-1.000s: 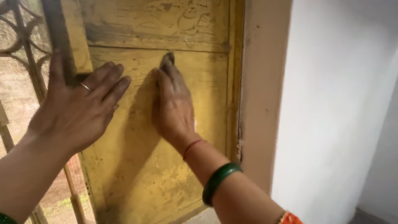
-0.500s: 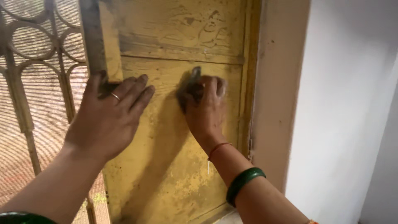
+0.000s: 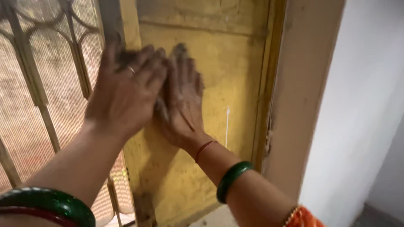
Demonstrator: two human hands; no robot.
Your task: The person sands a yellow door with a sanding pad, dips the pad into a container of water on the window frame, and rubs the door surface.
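right hand (image 3: 183, 101) flat, fingers spread, rubbing shutter (image 3: 219, 84) | left hand (image 3: 126, 90) open on its left edge, gripping nothing | paint mostly worn

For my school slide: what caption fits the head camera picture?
Two hands, left hand and right hand, pressed on a worn yellow shutter.

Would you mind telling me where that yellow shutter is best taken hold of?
Probably by its free left edge, coming from the grille side: the yellow shutter is a flat panel with no handle showing, its right edge sits against the frame, and the left hand is already at that edge.
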